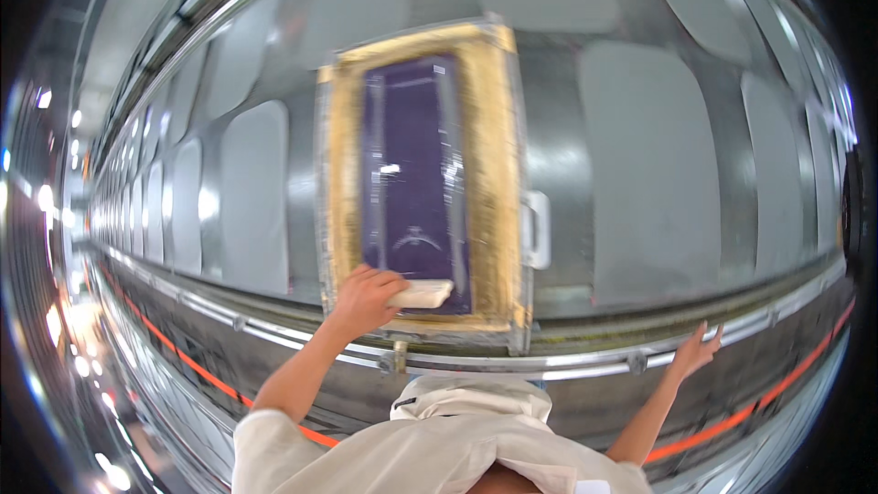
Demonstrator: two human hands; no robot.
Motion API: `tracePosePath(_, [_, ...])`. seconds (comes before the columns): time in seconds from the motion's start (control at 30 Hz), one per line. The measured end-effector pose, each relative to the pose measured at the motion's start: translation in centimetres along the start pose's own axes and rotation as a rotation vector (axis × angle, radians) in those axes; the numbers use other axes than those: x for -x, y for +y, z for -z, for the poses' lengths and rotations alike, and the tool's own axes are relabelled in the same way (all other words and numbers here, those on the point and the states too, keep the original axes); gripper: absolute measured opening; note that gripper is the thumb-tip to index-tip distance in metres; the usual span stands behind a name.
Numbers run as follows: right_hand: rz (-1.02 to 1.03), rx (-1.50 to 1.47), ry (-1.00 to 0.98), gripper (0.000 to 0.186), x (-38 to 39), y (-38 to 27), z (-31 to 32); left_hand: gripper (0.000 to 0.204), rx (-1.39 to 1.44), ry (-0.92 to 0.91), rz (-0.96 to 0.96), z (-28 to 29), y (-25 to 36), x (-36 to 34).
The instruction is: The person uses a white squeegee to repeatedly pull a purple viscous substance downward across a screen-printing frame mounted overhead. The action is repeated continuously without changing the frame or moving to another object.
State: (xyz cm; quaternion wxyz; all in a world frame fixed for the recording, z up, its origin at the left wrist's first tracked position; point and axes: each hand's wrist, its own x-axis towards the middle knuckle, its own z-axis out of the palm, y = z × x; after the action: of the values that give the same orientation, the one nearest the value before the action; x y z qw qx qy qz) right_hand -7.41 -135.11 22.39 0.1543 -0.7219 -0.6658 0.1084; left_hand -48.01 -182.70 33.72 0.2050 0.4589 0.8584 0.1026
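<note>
My left hand (366,302) grips a cream-coloured squeegee (422,294) across the near end of the purple panel (412,183) inside a screen frame (494,110) with a yellowish border. The panel has streaks and a pale curved mark near its lower end. A white handle (538,229) sticks out from the frame's right side. My right hand (697,348) is open at the near metal rail, to the right of the frame, its fingers apart with nothing in them.
Grey rounded fabric pieces (649,174) lie in rows on a long metal table (558,146) to both sides of the frame. A rail (594,364) runs along the near edge, with an orange strip (704,430) below it. Bright lights show at the far left.
</note>
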Motion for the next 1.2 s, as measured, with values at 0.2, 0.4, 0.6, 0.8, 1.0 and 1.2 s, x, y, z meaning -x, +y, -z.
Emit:
tracePosePath(0.2, [0.830,-0.413,-0.823,0.045,11.5,-35.5,3.7,0.027,-0.041,0.087,-0.027,4.7,-7.9,-11.2])
tracePosePath(0.4, [1.570,-0.300,-0.913,0.056,19.3,-58.9,-11.8,0.029,-0.115,0.249,-0.027,10.1,-17.2,-26.2])
tracePosePath(0.6, [1.572,0.048,-0.809,0.042,19.6,-67.9,-17.6,0.039,-0.136,0.265,0.048,12.8,-22.1,-33.5])
tracePosePath(0.8, [1.490,0.008,-0.890,0.033,20.3,-67.5,-19.2,0.034,-0.125,0.225,0.102,12.2,-22.4,-33.5])
tracePosePath(1.0, [1.595,-0.103,-0.847,0.024,22.2,-58.5,-16.1,0.024,-0.092,0.230,0.098,8.5,-16.9,-25.7])
tracePosePath(1.2, [1.679,-0.138,-0.871,0.021,28.2,-41.9,-8.4,0.012,-0.044,0.322,0.000,0.7,-8.0,-9.8])
